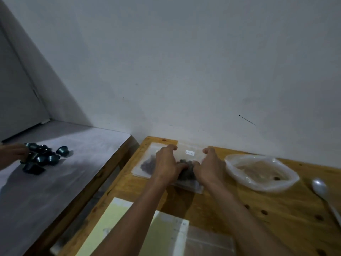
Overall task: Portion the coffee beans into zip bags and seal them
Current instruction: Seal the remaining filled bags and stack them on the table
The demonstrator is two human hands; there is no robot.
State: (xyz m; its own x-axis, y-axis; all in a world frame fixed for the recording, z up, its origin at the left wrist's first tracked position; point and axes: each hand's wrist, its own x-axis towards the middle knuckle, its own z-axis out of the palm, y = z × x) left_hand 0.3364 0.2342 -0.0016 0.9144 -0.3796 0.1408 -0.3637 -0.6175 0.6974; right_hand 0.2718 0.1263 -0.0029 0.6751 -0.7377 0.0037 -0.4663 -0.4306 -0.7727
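A clear zip bag (191, 154) with dark coffee beans (186, 172) in it lies on the wooden table (276, 209) near the wall. My left hand (166, 165) and my right hand (210, 167) both rest on it, fingers at its top edge and thumbs pressed down by the beans. Left of it, partly under my left hand, lies a second filled zip bag (145, 163). A large open plastic bag (260, 172) on the right holds a few beans. A white spoon (322, 191) lies at the far right.
Empty zip bags (203, 239) and yellowish sheets (110, 222) lie at the near edge. To the left stands a second table with a grey cover (64, 172), where another person's hand (13, 154) touches a pile of dark teal capsules (42, 157). A wall stands right behind the table.
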